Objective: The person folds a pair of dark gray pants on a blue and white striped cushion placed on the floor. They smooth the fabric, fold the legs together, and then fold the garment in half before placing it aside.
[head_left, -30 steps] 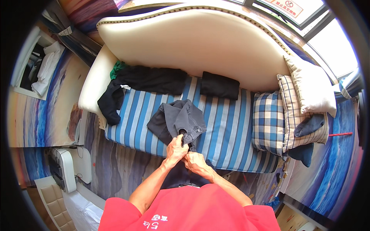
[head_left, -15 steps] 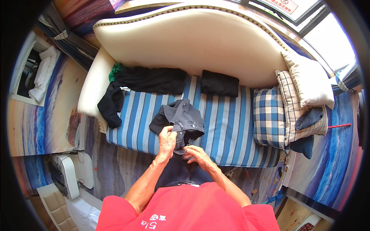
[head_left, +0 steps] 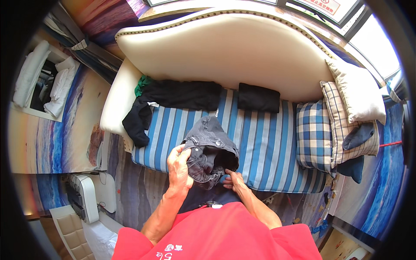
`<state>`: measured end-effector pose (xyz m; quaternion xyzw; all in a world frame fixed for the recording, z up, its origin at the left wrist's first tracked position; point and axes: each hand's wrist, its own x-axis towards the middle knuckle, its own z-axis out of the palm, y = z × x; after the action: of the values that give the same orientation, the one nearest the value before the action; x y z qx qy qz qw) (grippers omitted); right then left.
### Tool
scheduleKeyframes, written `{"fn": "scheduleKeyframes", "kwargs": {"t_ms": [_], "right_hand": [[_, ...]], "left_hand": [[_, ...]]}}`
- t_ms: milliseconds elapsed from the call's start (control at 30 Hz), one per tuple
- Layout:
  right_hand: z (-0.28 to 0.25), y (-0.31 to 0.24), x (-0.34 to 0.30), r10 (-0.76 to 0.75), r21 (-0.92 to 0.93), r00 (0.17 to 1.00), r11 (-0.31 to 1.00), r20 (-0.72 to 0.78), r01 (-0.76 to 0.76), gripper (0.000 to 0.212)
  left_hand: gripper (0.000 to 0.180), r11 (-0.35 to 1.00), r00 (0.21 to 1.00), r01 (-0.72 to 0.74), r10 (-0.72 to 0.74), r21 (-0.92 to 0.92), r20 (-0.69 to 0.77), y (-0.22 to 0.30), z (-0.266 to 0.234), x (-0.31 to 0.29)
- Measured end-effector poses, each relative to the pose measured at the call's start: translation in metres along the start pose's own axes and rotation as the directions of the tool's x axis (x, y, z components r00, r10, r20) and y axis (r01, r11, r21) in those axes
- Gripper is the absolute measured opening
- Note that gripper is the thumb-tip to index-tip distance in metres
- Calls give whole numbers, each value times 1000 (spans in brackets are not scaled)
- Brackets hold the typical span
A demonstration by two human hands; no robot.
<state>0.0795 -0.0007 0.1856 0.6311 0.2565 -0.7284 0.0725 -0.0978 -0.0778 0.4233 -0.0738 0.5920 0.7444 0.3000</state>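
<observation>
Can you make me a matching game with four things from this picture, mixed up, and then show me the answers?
Things:
1. Grey garment
2. Folded black cloth
3. Cream pillow
4. Green cloth

Clues:
A. A bright scrap beside the left armrest
B. Gripped by the left hand, its waist gaping open
C. A dark rectangle lying flat on the striped seat
D. Pale and plain, at the sofa's right end

Pairs: 1-B, 2-C, 3-D, 4-A
</observation>
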Motion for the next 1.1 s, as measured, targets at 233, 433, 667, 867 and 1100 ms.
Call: {"fn": "scheduleKeyframes", "kwargs": {"t_ms": [233,433,667,867,1100], "right_hand": [[-9,-11,25,-16,200,1000,980,9,13,16],[-56,-28,33,-141,601,984,779,-113,181,11],[-134,-50,25,-427,472,841,697,-332,540,6],[-92,-99,-4,-525,220,847,819,-83,529,27],[117,-242,-100,-746,-60,470,504,471,862,22]], "left_hand": [[29,999,999,51,-51,-4,-10,-18,-2,-11],[48,995,995,85,-81,51,-60,-48,-46,-1],[49,884,986,109,-153,455,62,-160,-131,11],[34,874,1000,14,-8,486,-15,-167,-122,24],[35,973,906,-229,197,-40,-375,25,-148,73]]}}
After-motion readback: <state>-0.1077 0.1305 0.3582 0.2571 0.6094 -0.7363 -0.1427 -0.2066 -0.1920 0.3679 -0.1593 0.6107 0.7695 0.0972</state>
